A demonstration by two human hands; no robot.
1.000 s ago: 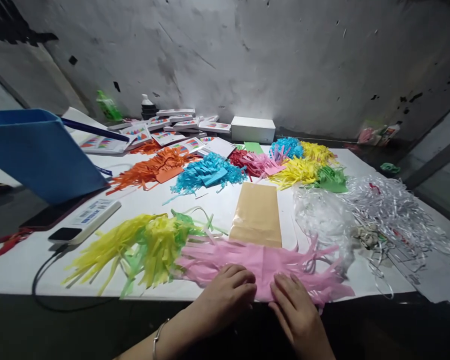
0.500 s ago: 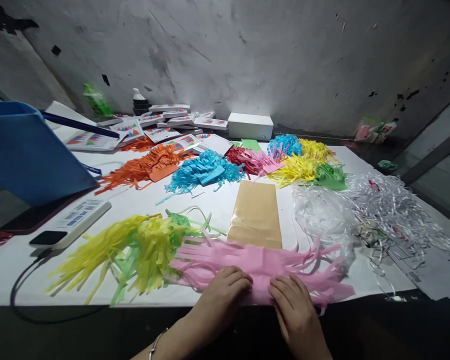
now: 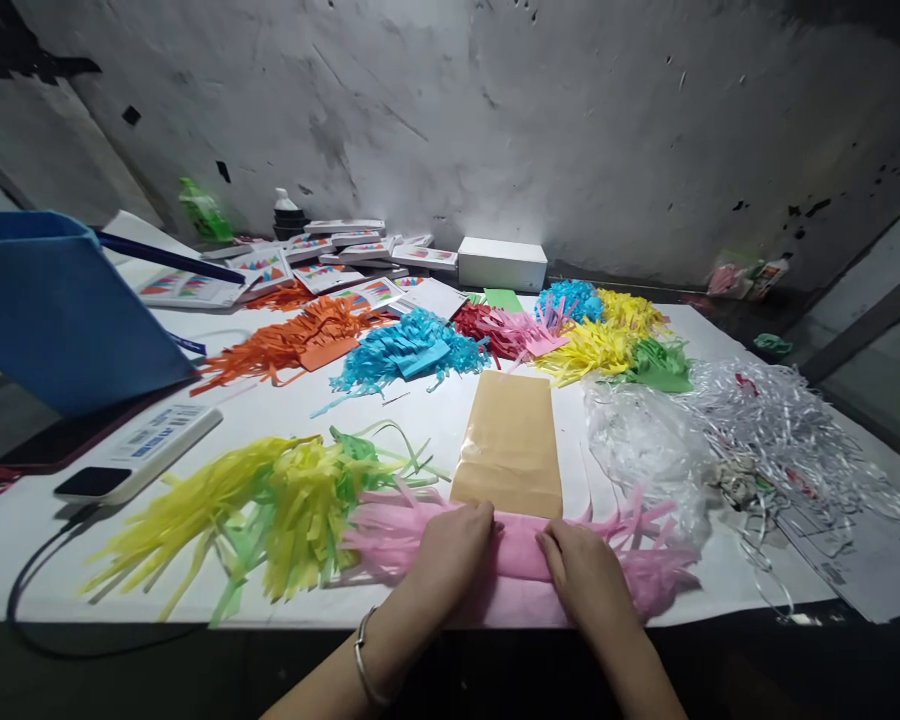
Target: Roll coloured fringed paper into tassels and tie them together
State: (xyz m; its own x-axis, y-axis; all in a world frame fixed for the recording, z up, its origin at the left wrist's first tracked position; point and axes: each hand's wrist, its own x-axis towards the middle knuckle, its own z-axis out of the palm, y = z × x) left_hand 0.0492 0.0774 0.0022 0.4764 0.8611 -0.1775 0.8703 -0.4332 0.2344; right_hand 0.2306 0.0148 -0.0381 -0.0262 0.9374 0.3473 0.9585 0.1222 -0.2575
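And there it is, left hand (image 3: pixel 457 550) and right hand (image 3: pixel 586 570) both pinching the pink fringed tissue (image 3: pixel 523 550), its strips fanning out either side of the grip, tan sheet (image 3: pixel 508 440) just beyond! Looks like folding; next calls for level, matched tension.

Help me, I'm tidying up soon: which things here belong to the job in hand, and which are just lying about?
Job in hand:
pink fringed paper, held by the left hand and right hand
probably the brown sheet just beyond it
probably the yellow fringes to its left

Seemingly just lying about:
cabled white device
green bottle
white box
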